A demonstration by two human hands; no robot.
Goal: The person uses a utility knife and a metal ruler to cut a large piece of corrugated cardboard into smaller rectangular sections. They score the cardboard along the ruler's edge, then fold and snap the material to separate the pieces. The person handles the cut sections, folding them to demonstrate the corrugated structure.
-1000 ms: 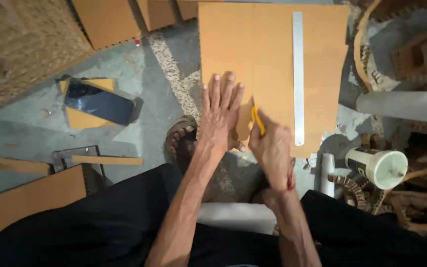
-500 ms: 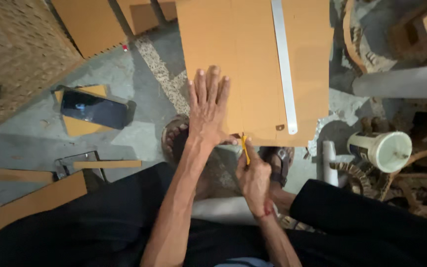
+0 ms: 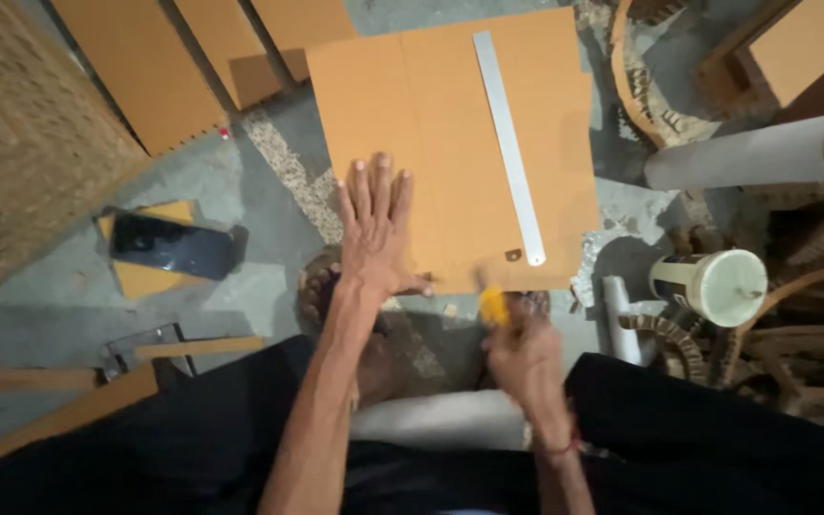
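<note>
A large brown cardboard sheet [image 3: 450, 105] lies on the concrete floor in front of me. My left hand [image 3: 374, 229] presses flat on its near left part, fingers spread. My right hand [image 3: 525, 358] is closed around a yellow utility knife [image 3: 493, 303], just past the sheet's near edge, blurred by motion. A long metal ruler [image 3: 509, 143] rests on the sheet to the right of my left hand, running away from me.
A dark phone [image 3: 172, 246] lies on a small cardboard piece at left. More cardboard panels [image 3: 145, 67] lean at top left. A white tube [image 3: 755, 151], a white cup-like container [image 3: 712, 284] and curled cardboard scraps [image 3: 650, 91] crowd the right. My foot [image 3: 321, 284] sits under the sheet's edge.
My right hand has drawn the yellow knife toward me, off the sheet's near edge. My left hand stays flat on the cardboard. The camera view has shifted.
</note>
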